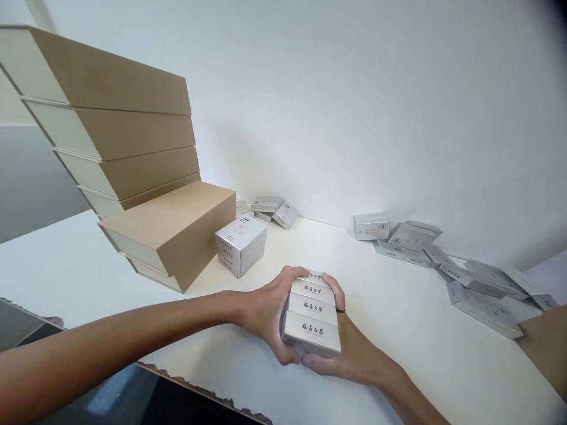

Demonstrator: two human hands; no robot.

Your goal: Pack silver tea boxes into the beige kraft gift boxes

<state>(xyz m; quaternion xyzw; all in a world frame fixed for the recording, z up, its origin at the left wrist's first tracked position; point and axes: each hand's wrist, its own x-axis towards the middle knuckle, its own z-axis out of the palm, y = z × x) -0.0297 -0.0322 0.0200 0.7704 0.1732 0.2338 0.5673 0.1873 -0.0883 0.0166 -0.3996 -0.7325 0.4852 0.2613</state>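
Note:
Both my hands clasp a row of several small silver boxes [312, 311] with dark lettering, held just above the white table [398, 307]. My left hand [261, 313] wraps the left side of the row, fingers curled over its far end. My right hand [349, 348], with a dark ring on one finger, supports the row from below and on the right. A short stack of the same silver boxes [241, 243] stands a little behind my hands.
A tall leaning stack of flat tan cardboard boxes [128, 159] fills the left rear. More silver boxes lie scattered by the wall [272, 209] and at the right [443, 260]. A tan box corner [547, 348] shows at the far right. The table's torn front edge is near me.

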